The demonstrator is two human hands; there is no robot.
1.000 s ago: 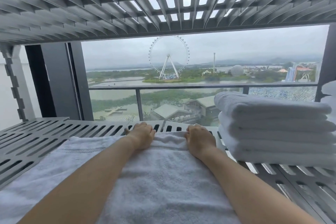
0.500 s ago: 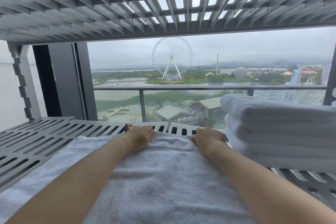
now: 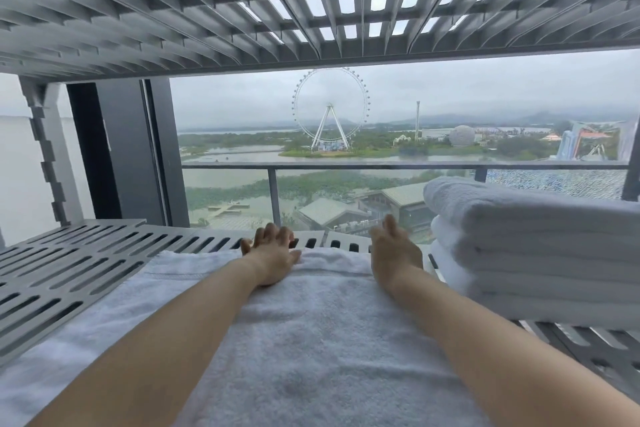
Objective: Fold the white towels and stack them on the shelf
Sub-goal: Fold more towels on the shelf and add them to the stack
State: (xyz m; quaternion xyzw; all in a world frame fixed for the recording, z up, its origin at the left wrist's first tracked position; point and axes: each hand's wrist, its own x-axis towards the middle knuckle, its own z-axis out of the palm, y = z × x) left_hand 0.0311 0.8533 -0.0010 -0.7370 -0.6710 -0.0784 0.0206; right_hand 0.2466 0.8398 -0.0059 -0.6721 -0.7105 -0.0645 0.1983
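A folded white towel [image 3: 311,333] lies flat on the grey slatted shelf [image 3: 79,263], running from the near edge to the far edge. My left hand [image 3: 272,255] rests palm down on the towel's far end, fingers stretched out over its edge. My right hand [image 3: 393,251] hovers at the far right corner of the towel, fingers straight and raised, holding nothing. To the right stands a stack of several folded white towels [image 3: 533,250], close beside my right forearm.
The slatted underside of the upper shelf [image 3: 311,0] hangs low overhead. A notched shelf post [image 3: 46,152] stands at the back left. Behind the shelf is a window with a balcony railing [image 3: 381,166]. Bare shelf slats show left of the towel.
Both hands were curled over the towel's far edge; now their fingers are stretched out and the towel's edge is released. The view has shifted slightly left.
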